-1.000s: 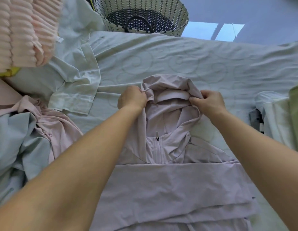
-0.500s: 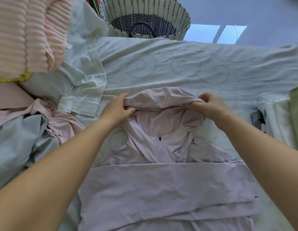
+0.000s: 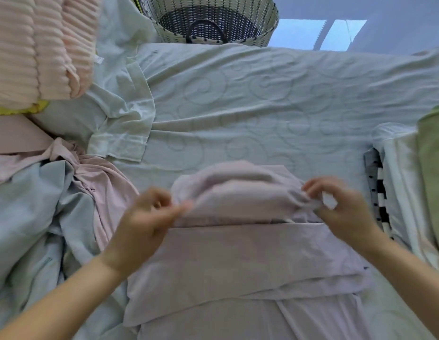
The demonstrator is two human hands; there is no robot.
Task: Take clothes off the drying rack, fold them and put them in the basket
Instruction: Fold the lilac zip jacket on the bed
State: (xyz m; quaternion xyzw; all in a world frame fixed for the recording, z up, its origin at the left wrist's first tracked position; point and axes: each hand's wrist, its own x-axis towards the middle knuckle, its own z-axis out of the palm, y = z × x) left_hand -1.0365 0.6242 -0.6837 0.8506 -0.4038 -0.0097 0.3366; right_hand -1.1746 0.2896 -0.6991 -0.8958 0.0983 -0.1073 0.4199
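Observation:
A pale lilac hooded jacket [image 3: 243, 251] lies flat on the pale green quilted bed cover [image 3: 250, 99], its sleeves folded across the body. The hood [image 3: 238, 192] is folded down toward me over the chest. My left hand [image 3: 149, 217] pinches the hood's left edge. My right hand [image 3: 341, 209] pinches its right edge, fingers curled. Both hands are blurred by motion. The woven white and black basket [image 3: 270, 28] stands at the far edge of the bed, and I see nothing in it.
A pale green shirt [image 3: 117, 119] lies at the left, with pink and light blue garments [image 3: 41, 204] crumpled below it. A pink ribbed blanket [image 3: 36, 45] hangs top left. White and green cloth [image 3: 414, 180] and a black and white piece [image 3: 378, 192] lie at the right.
Both hands have pulled the hood toward me and folded it down over the collar and zip, which are now hidden. The hands sit lower in view.

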